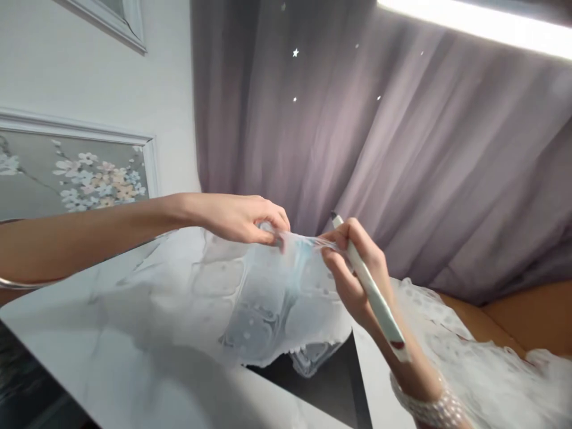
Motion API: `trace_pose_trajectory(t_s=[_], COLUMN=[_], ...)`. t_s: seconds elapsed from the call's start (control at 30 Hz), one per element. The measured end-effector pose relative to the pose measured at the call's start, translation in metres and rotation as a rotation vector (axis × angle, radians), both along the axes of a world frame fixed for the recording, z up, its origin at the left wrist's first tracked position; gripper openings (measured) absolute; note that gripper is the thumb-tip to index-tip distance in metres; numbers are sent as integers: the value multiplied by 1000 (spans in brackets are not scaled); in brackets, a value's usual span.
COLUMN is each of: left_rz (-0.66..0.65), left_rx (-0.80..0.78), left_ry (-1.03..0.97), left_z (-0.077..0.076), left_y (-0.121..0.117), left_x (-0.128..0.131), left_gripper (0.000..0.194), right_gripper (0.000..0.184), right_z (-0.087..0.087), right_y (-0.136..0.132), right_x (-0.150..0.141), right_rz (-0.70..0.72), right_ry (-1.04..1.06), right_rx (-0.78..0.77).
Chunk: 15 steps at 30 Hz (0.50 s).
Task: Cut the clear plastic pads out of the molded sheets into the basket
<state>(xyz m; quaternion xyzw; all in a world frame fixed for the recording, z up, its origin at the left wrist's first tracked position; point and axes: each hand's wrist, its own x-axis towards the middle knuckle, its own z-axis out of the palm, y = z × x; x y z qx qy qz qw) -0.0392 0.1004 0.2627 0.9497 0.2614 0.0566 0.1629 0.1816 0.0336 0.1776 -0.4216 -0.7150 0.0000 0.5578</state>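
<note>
Your right hand (353,280) is hiding part of the marker (378,304), your left hand (236,217) is covering the pinched edge of the sheet (250,298), and your left arm (89,238) is running off the picture's edge

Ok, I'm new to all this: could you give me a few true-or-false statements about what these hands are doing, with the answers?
1. The right hand holds a white pen. True.
2. The left hand grips a metal spoon. False: it pinches the edge of a thin translucent sheet.
3. The curtain behind the hands has small star-shaped cutouts. True.
4. A white lace cuff circles the left wrist. False: it is at the right wrist.
</note>
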Motion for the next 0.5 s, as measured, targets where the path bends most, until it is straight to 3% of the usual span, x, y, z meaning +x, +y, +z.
trace_pose_trajectory(t_s=[0.23, 0.37, 0.5], left_rz=[90, 72, 22], left_rx=[-114, 54, 241], left_ry=[-303, -438, -628], left_z=[-30, -42, -51], left_y=[-22, -31, -36], left_x=[30, 40, 44], left_gripper=[21, 30, 25], right_gripper=[31, 34, 36], right_z=[-1, -1, 2], right_y=[-12, -18, -22], right_x=[2, 1, 2], right_rz=[-34, -139, -201], right_ry=[-184, -223, -159], right_rx=[74, 118, 105])
